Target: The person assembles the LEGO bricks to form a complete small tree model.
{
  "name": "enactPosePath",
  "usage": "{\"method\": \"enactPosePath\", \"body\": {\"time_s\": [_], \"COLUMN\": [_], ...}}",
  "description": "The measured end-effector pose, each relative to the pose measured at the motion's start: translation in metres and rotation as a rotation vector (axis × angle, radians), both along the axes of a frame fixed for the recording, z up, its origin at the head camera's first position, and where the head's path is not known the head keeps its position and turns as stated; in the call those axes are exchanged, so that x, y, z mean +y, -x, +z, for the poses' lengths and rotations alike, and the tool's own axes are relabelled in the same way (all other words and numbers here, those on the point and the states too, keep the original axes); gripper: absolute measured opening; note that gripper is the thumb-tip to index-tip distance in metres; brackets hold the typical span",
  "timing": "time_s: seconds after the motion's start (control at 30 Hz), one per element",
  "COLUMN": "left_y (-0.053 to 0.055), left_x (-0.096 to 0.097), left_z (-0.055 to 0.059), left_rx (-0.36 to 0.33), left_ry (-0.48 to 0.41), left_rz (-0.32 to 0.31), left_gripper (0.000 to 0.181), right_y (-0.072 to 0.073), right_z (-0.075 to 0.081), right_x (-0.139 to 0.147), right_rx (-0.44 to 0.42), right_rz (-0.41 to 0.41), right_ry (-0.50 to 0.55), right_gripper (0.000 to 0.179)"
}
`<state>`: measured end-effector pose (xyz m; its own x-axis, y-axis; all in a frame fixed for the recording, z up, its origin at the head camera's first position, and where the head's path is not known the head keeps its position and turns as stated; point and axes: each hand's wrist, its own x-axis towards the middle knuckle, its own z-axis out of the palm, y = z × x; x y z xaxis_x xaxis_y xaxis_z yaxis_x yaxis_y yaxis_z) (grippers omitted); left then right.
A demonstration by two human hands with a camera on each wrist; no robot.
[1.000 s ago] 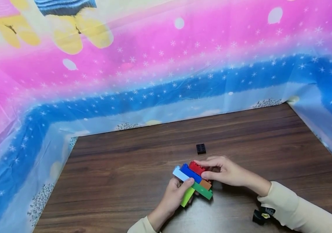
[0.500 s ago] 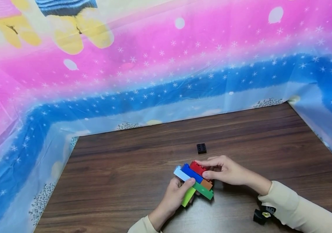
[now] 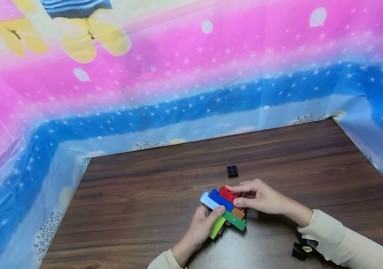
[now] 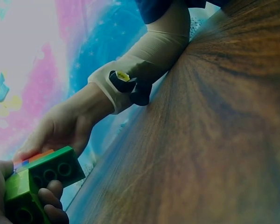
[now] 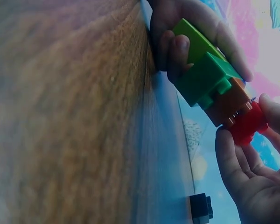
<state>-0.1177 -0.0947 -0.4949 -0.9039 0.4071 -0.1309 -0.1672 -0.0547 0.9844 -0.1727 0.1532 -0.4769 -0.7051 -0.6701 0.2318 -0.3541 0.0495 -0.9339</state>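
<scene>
My left hand (image 3: 200, 225) grips an assembly of toy building bricks above the table, thumb across its upper side. A lime green brick (image 3: 216, 228) and a longer green brick (image 3: 234, 221) form its lower part; a pale blue brick (image 3: 209, 201), a blue brick (image 3: 220, 200) and an orange brick (image 3: 238, 213) join them. At the upper end, my right hand (image 3: 262, 198) pinches a red brick (image 3: 226, 193) between thumb and fingers. In the right wrist view the red brick (image 5: 248, 123) sits against the studs of the orange brick (image 5: 226, 103). My palm hides part of the lime brick.
A small black brick (image 3: 232, 171) with studs lies on the brown wooden table (image 3: 137, 201) just beyond the hands. A black strapped device (image 3: 299, 251) is at the right sleeve. A printed pink and blue cloth (image 3: 178, 97) borders the table at the back and sides.
</scene>
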Motion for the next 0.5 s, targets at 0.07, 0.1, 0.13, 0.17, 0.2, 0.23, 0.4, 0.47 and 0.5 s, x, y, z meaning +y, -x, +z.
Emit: {"method": "enactPosePath", "body": {"time_s": [0.07, 0.1, 0.13, 0.17, 0.2, 0.23, 0.4, 0.47, 0.5], "left_y": [0.0001, 0.0001, 0.0001, 0.0002, 0.0002, 0.0002, 0.0003, 0.0002, 0.0002], "left_x": [0.0000, 0.0000, 0.0001, 0.0002, 0.0002, 0.0003, 0.0001, -0.0001, -0.0002], "left_z": [0.0003, 0.0004, 0.0003, 0.0002, 0.0001, -0.0002, -0.0011, -0.0013, -0.0015], "left_rx": [0.003, 0.004, 0.004, 0.004, 0.004, 0.004, 0.012, 0.018, 0.020], "left_ry": [0.000, -0.001, -0.002, -0.003, -0.003, -0.003, -0.011, -0.017, -0.018], "left_rz": [0.001, 0.002, 0.002, 0.001, 0.001, 0.001, -0.011, -0.016, -0.017], "left_gripper": [0.041, 0.041, 0.041, 0.041, 0.041, 0.041, 0.041, 0.040, 0.040], "right_y": [-0.0005, -0.0006, -0.0006, -0.0005, -0.0002, 0.0002, 0.0029, 0.0032, 0.0030], "right_z": [-0.0001, -0.0001, -0.0003, -0.0005, -0.0007, -0.0010, -0.0030, -0.0034, -0.0032], "right_x": [-0.0002, -0.0002, -0.0002, 0.0000, 0.0003, 0.0007, 0.0025, 0.0026, 0.0024], "right_rx": [-0.014, -0.019, -0.025, -0.032, -0.036, -0.036, -0.063, -0.080, -0.085], "right_rz": [-0.023, -0.033, -0.041, -0.045, -0.046, -0.043, 0.005, 0.017, 0.018], "right_ry": [0.002, 0.001, -0.002, 0.001, 0.003, 0.005, 0.041, 0.052, 0.055], "right_gripper": [0.040, 0.039, 0.037, 0.036, 0.035, 0.035, 0.035, 0.036, 0.036]}}
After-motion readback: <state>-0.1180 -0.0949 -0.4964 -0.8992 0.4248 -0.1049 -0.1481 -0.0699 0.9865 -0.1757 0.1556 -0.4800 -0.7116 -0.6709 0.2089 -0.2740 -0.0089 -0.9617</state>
